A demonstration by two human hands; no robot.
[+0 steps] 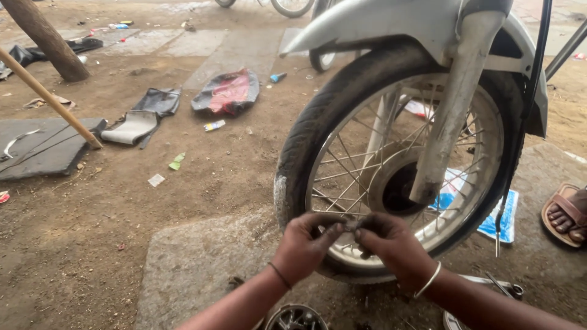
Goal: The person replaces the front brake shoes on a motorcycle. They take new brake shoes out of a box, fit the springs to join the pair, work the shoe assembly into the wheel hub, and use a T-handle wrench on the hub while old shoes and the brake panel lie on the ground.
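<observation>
Fingertips of left hand and right hand are pinched on a small part, held near the wheel rim. Loose grip risks it being dropped onto the littered ground.

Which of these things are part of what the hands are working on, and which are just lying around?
In hand:
left hand
right hand
small part pinched between them
front wheel

Lying about:
seat cover
wooden stick
blue sheet
paper scraps
</observation>
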